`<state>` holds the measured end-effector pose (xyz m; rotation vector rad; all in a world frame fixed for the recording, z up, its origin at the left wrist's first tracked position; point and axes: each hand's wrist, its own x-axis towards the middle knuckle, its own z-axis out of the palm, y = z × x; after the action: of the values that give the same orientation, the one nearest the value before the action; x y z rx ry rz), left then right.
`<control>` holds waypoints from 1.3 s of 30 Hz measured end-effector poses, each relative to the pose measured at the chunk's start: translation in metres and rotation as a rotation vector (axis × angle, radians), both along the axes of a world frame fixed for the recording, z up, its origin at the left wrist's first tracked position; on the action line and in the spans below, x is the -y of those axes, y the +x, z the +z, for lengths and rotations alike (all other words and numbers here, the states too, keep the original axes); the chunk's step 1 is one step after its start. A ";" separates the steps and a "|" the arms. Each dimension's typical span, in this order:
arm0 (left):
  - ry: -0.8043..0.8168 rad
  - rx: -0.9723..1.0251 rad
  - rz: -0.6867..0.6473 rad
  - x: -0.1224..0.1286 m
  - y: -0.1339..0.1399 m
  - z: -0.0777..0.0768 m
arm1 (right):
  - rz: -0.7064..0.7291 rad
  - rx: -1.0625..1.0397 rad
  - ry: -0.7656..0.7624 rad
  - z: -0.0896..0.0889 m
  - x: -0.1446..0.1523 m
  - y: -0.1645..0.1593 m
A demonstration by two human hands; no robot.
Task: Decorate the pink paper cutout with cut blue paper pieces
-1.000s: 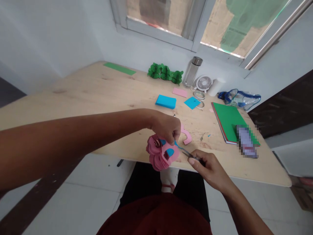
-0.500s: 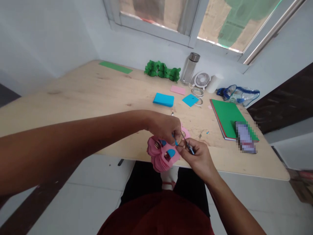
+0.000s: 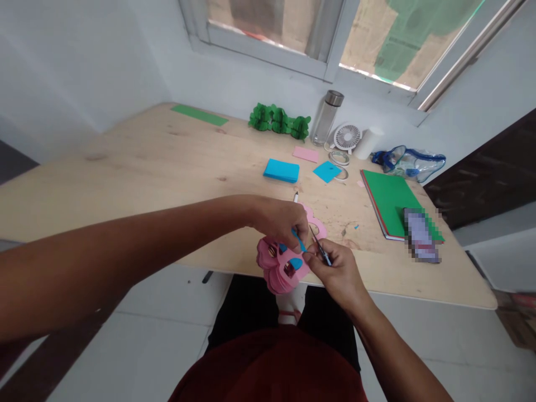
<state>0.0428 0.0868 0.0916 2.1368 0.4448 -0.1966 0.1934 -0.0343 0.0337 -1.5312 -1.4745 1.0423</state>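
Observation:
Pinched in my left hand [image 3: 283, 220] is a narrow piece of blue paper [image 3: 300, 241]. My right hand [image 3: 335, 265] is closed around a slim, dark, pointed tool [image 3: 321, 247] with a pale edge on its handle; its exact kind is too small to make out. The fingertips of both hands almost meet at the blue paper's lower end. Under them lies a pink layered paper craft [image 3: 280, 279] with rounded lobes and cut-out holes, at the table's front edge. Blue paper shows in some of its openings. My left hand covers part of it.
On the wooden table [image 3: 138, 167] are a blue paper stack [image 3: 281, 171], a blue sheet [image 3: 327, 171], tape rolls [image 3: 340, 158] and a pen [image 3: 296, 196]. Behind stand green paper shapes [image 3: 278, 120], a bottle [image 3: 326, 120] and a fan [image 3: 347, 137]. Rightward lie green sheets [image 3: 387, 195] and a phone [image 3: 421, 234].
My left hand has shifted slightly downward, and more of the blue paper shows at its fingers. The pink craft has moved a little to the right. My right hand keeps the tool.

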 end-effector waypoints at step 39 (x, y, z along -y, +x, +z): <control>-0.144 0.264 0.778 0.041 -0.017 -0.049 | -0.091 0.003 0.009 -0.029 -0.008 0.002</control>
<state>0.0257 0.0460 0.0430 1.6760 1.0215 0.4733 0.1958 -0.0267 0.0048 -1.5790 -1.3967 0.9787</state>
